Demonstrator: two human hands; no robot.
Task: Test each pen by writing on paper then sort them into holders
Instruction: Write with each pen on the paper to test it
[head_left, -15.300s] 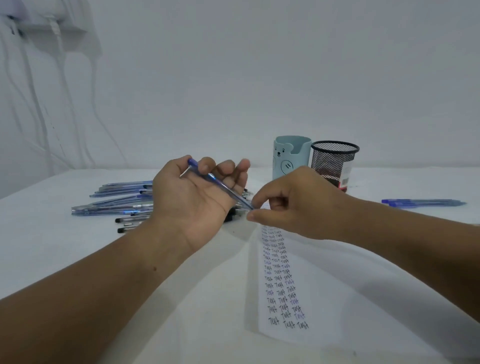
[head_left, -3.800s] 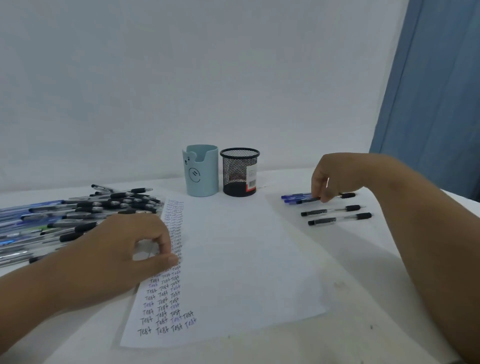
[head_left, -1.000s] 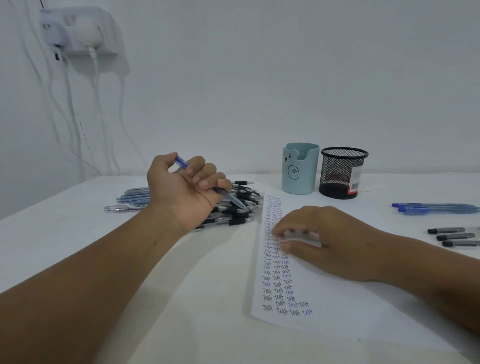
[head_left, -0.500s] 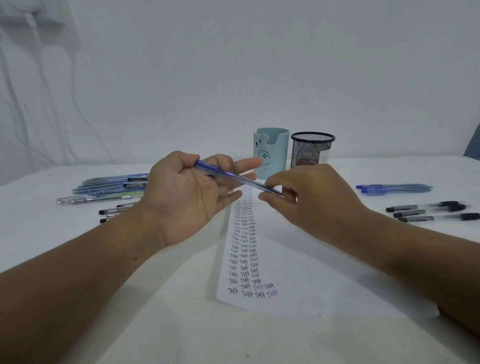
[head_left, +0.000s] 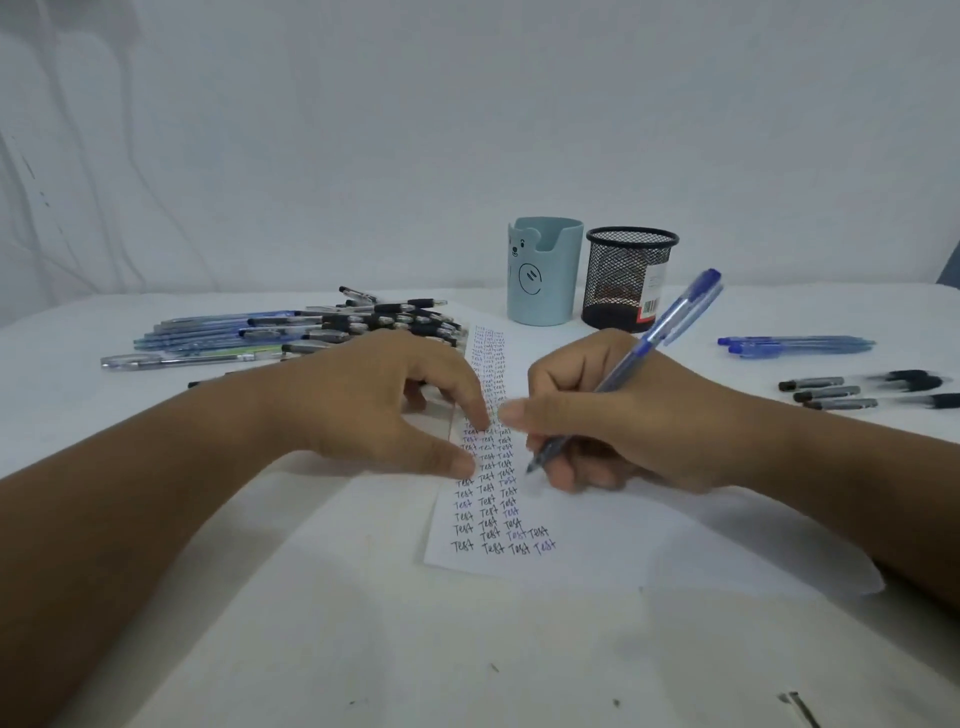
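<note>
My right hand (head_left: 613, 415) grips a blue pen (head_left: 660, 332), tip down just above the white paper (head_left: 597, 540) beside columns of written "Test" words. My left hand (head_left: 384, 405) rests on the paper's left edge, index finger and thumb touching the sheet. A pile of untested pens (head_left: 311, 327) lies behind my left hand. A light blue bear holder (head_left: 544, 273) and a black mesh holder (head_left: 629, 278) stand at the back. Blue pens (head_left: 795, 344) and black pens (head_left: 862, 389) lie in two groups on the right.
A white wall rises behind the white table (head_left: 363, 649). Cables hang down the wall at the far left (head_left: 31, 171). A small dark object (head_left: 802, 709) lies near the table's front right.
The blue pen passed from my left hand to my right, which now holds it in a writing grip over the paper. My left hand dropped onto the paper's left edge.
</note>
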